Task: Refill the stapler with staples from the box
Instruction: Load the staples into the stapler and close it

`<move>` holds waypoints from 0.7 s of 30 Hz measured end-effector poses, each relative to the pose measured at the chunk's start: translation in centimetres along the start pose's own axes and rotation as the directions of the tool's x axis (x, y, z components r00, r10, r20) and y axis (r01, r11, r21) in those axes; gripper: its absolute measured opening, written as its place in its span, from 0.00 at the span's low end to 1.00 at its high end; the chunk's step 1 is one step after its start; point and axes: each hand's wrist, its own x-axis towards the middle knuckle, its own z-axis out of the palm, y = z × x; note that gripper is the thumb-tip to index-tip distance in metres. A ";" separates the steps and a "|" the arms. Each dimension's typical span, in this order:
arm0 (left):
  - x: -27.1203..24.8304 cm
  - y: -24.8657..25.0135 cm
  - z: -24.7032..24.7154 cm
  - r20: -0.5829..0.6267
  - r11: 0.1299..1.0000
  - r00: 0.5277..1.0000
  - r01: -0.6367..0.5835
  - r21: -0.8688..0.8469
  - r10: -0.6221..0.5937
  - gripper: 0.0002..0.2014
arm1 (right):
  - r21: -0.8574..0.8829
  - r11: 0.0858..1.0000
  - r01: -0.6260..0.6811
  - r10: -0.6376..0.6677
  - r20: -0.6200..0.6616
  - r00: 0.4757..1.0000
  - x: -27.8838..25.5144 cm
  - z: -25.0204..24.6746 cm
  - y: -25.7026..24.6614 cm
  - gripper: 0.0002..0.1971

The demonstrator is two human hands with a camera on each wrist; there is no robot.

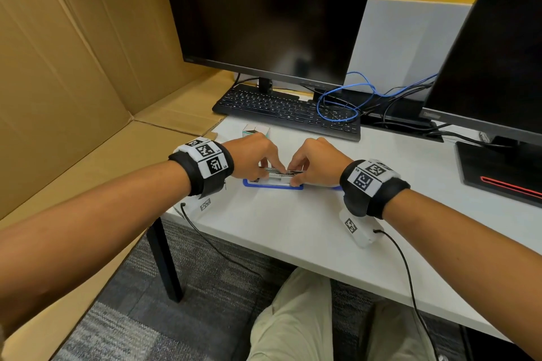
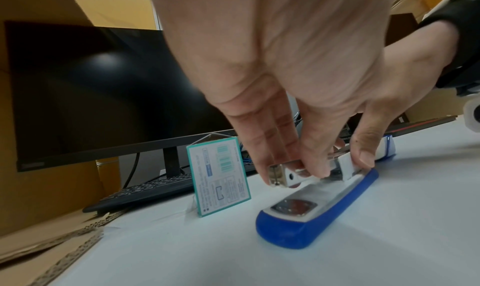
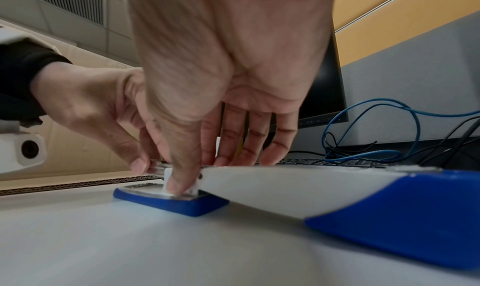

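Note:
A blue-and-white stapler [image 1: 272, 186] lies opened out flat on the white desk. Its blue base [image 2: 298, 233] is at the left, and its lid [image 3: 311, 192] is folded out to the right. My left hand [image 2: 293, 173] pinches the front of the metal magazine [image 2: 279, 172] between thumb and fingers. My right hand [image 3: 205, 173] pinches the white rear part of the magazine, thumb [image 3: 179, 184] on the near side and fingers behind. Fingers hide the channel, so I cannot tell whether staples lie in it. The teal-edged staple box [image 2: 219, 175] stands just behind my left hand [image 1: 255, 155].
A black keyboard [image 1: 287, 110] and a monitor [image 1: 264, 9] stand behind the box. Blue and black cables [image 1: 346, 102] coil to the right of the keyboard. A second monitor's base [image 1: 498, 167] is at the far right. Flattened cardboard [image 1: 88, 97] lies along the desk's left side.

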 end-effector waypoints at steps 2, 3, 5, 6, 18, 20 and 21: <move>0.0 0.0 0.0 0.000 1.000 1.000 0.014 -0.002 -0.014 0.17 | 0.004 1.000 -0.003 0.003 0.000 1.000 0.0 -0.1 0.0 0.13; 0.1 -0.1 0.0 -0.003 1.000 1.000 0.026 -0.008 -0.026 0.16 | 0.004 1.000 -0.005 0.005 0.000 1.000 0.0 -0.1 0.0 0.13; 0.0 -0.3 0.1 -0.005 0.998 0.998 0.057 -0.034 -0.057 0.14 | 0.001 1.000 -0.008 0.008 0.003 1.000 -0.1 -0.1 0.0 0.14; 0.0 -0.4 0.2 -0.005 0.996 0.998 0.069 -0.048 -0.069 0.14 | 0.000 1.000 -0.009 0.009 0.004 1.000 -0.1 -0.1 -0.1 0.14; -1.3 -1.1 0.3 -0.011 0.986 0.993 0.119 -0.119 -0.121 0.18 | -0.004 1.000 -0.019 0.019 0.015 1.000 -0.9 -0.4 0.2 0.15; -1.5 -1.1 0.3 -0.014 0.983 0.990 0.136 -0.123 -0.139 0.19 | -0.030 0.999 -0.027 0.028 0.041 0.999 -1.3 -0.7 0.5 0.16; -1.5 -1.1 0.4 -0.014 0.983 0.990 0.140 -0.121 -0.143 0.19 | -0.047 0.998 -0.032 0.035 0.059 0.998 -1.5 -0.9 0.7 0.17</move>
